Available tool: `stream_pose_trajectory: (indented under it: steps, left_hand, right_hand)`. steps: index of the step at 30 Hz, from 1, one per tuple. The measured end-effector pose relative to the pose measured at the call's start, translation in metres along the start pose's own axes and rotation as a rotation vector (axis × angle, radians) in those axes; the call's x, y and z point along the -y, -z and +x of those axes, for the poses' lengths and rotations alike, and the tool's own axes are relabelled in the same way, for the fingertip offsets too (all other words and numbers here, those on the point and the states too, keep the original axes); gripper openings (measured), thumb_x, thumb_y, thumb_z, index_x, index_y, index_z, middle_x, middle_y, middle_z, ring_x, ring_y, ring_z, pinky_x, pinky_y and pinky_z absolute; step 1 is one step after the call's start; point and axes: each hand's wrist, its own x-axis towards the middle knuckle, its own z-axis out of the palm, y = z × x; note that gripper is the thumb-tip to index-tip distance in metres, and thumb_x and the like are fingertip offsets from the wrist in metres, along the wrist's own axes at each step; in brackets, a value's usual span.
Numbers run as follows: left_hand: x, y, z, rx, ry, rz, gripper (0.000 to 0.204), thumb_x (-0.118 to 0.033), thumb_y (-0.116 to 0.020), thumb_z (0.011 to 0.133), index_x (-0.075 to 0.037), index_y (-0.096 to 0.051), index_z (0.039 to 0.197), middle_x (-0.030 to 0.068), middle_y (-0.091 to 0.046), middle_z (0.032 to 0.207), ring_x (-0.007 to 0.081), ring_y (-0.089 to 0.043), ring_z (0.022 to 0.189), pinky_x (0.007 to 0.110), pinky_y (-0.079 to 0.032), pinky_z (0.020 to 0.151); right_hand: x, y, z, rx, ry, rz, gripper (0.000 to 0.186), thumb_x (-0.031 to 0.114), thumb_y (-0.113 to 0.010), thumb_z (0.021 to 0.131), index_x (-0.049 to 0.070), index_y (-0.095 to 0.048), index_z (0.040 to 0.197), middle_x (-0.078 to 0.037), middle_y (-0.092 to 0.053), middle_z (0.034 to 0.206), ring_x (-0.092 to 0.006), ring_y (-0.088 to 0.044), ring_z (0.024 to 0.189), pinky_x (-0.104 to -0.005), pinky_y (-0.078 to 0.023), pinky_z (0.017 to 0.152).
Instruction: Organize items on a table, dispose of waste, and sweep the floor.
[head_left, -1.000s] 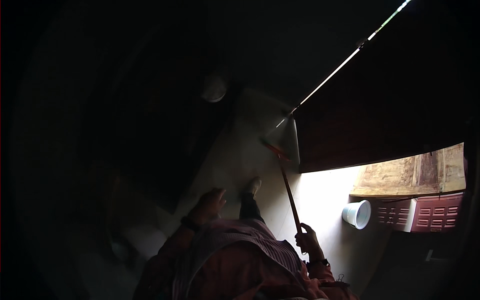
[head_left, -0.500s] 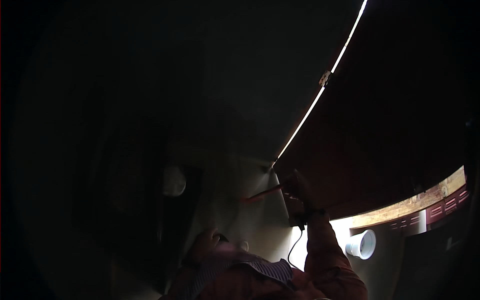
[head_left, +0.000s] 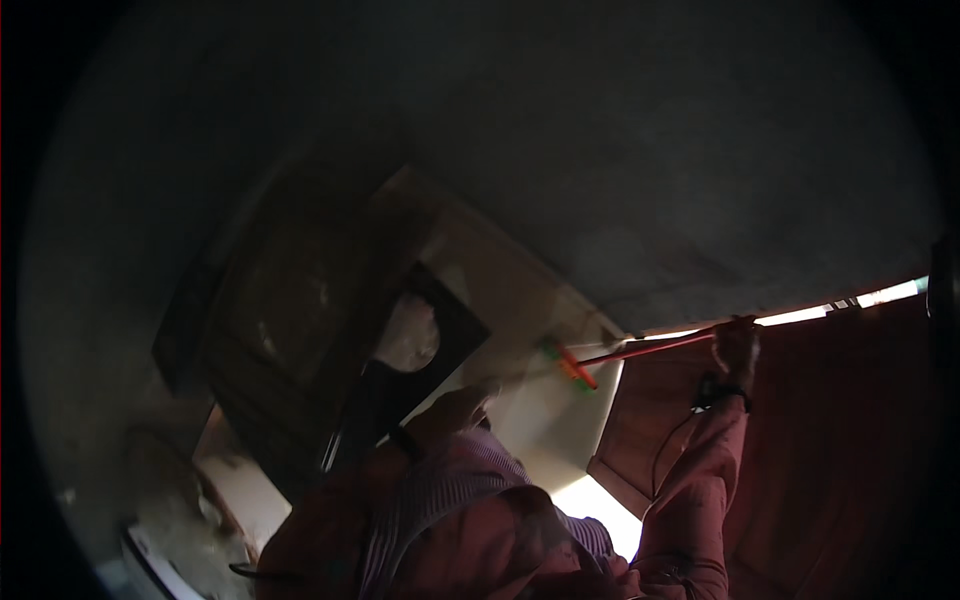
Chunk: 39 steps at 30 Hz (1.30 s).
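Note:
My right hand is stretched out to the right, closed around the far end of a red stick. Across the other end of this long-handled brush sits a short orange head with green edges, over the pale floor. In the dim light I cannot make out the bristles. My left hand is close to my body, near the striped cloth. Shadow and blur hide its fingers, so its grip does not show.
A reddish-brown wooden door stands at the right, with bright light along its edge. Left of the middle, a pale rounded thing lies against a dark panel. A grey wall rises beyond the floor.
The view has turned and brightened. My right hand, with the brush, now appears farther right and higher, and the brush's coloured head shows more clearly. The white bucket at the right is out of view.

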Motion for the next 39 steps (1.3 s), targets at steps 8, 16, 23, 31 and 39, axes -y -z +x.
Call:
stream_pose_trajectory:
  steps: [8, 16, 23, 31, 39]
  left_hand:
    - [0.020, 0.005, -0.046, 0.083, 0.373, -0.024, 0.034, -0.016, -0.058, 0.083, 0.002, -0.052, 0.111, 0.0219, -0.058, 0.099, 0.0361, -0.058, 0.086, 0.041, -0.047, 0.076]
    - [0.029, 0.003, -0.060, -0.646, 0.957, -0.881, 0.055, -0.037, -0.056, 0.087, 0.001, -0.037, 0.122, 0.0120, -0.055, 0.094, 0.0228, -0.064, 0.073, 0.037, -0.055, 0.063]
    - [0.043, 0.007, -0.090, -1.076, 0.820, -1.027, 0.066, -0.038, -0.055, 0.088, -0.002, -0.023, 0.134, 0.0208, -0.052, 0.106, 0.0296, -0.064, 0.076, 0.041, -0.056, 0.068]
    - [0.074, 0.022, -0.073, -1.013, 0.687, -1.174, 0.060, -0.040, -0.056, 0.087, -0.005, -0.030, 0.128, 0.0215, -0.054, 0.104, 0.0308, -0.064, 0.078, 0.041, -0.056, 0.070]
    - [0.100, 0.022, -0.065, -0.891, 0.721, -1.371, 0.062, -0.044, -0.060, 0.084, -0.008, -0.034, 0.127, 0.0183, -0.057, 0.101, 0.0273, -0.064, 0.078, 0.040, -0.056, 0.072]
  right_hand:
    - [0.014, -0.114, 0.055, -0.392, -0.094, 0.242, 0.062, 0.051, -0.042, 0.091, 0.016, -0.026, 0.139, -0.019, -0.044, 0.132, -0.0348, -0.044, 0.120, -0.0411, -0.045, 0.090]
    - [-0.051, -0.062, 0.031, -0.406, -0.091, 0.200, 0.055, 0.042, -0.049, 0.090, 0.012, -0.035, 0.134, -0.015, -0.049, 0.124, -0.0276, -0.054, 0.102, -0.0347, -0.046, 0.078]
    - [-0.148, -0.078, -0.098, 0.111, -0.500, 0.089, 0.030, 0.040, -0.051, 0.087, 0.012, -0.056, 0.078, -0.002, -0.056, 0.065, -0.0162, -0.054, 0.058, -0.0250, -0.043, 0.047]
    - [-0.239, -0.002, -0.220, -0.093, -1.003, -0.100, 0.024, 0.021, -0.049, 0.084, 0.008, -0.048, 0.065, -0.004, -0.044, 0.054, -0.0136, -0.029, 0.038, -0.0231, -0.026, 0.037]
    - [-0.222, -0.051, -0.208, -0.213, -0.846, -0.527, 0.026, 0.019, -0.056, 0.084, 0.002, -0.050, 0.102, -0.016, -0.060, 0.091, -0.0297, -0.061, 0.072, -0.0374, -0.051, 0.059]
